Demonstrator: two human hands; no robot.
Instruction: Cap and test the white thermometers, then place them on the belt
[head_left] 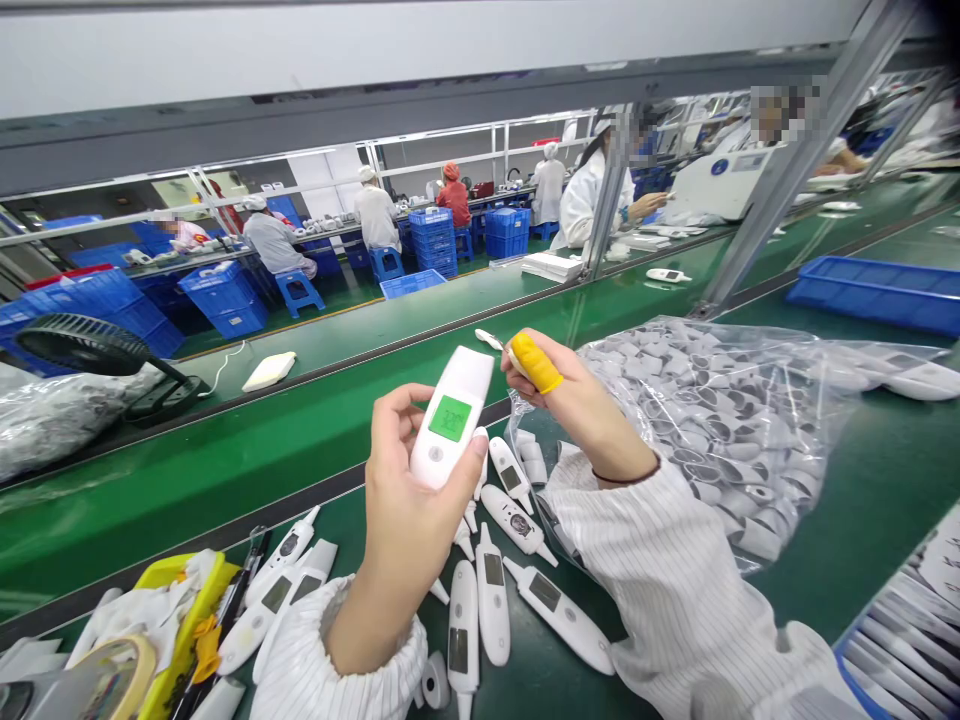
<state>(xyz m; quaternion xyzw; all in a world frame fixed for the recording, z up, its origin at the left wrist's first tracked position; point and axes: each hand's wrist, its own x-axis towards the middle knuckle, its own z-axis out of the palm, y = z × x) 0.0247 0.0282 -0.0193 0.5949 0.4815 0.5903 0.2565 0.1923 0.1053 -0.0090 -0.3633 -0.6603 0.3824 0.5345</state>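
Observation:
My left hand [405, 480] is closed round a white digital thermometer [459, 405], held upright with its screen lit green. My right hand [559, 385] wears a yellow finger cot [535, 362] and pinches a small slim thing too little to name, a dark thin part showing at the fingertips. Below both hands, several white ear thermometers with dark screens lie on the green bench, among them one thermometer [493, 598] pointing up and another thermometer [561, 603] lying slantwise. More thermometers [281, 590] lie left of my left wrist.
A clear plastic bag [720, 420] of white caps lies beyond my right forearm. At the left are a yellow tray [184, 640], a tape roll [124, 670] and a black fan [82, 345]. A green conveyor belt [225, 440] crosses ahead; a blue tray [877, 290] stands right. Co-workers sit beyond.

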